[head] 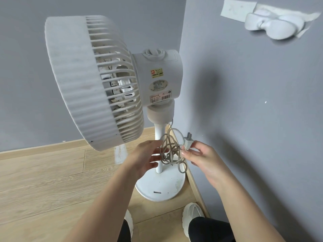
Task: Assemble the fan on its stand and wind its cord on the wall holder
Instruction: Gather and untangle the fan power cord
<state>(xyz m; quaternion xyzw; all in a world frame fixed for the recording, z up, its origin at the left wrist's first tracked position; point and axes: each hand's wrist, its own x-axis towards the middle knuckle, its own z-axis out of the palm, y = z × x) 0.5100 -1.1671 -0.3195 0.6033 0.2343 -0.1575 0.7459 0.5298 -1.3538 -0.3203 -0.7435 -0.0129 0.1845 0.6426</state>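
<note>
Fingers [187,151] of the right hand [206,161] pinched the plug [188,142], left hand [146,157] spread open against the tangled cord [172,152] beside the fan [108,82] standing on its stand [160,186], where tugging the knot could topple it before reaching the wall holder [272,26].

Fan [90,81] white, ribbed; cord [172,154] grey-beige (plug [188,143] white); walls [253,95] grey; floor [43,175] light woodgrain.

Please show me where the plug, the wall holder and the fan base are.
plug [188,142], head view, on its white body below the prongs.
wall holder [272,26], head view, on its white front, between the two lobes.
fan base [162,186], head view, on its bare top surface.
</note>
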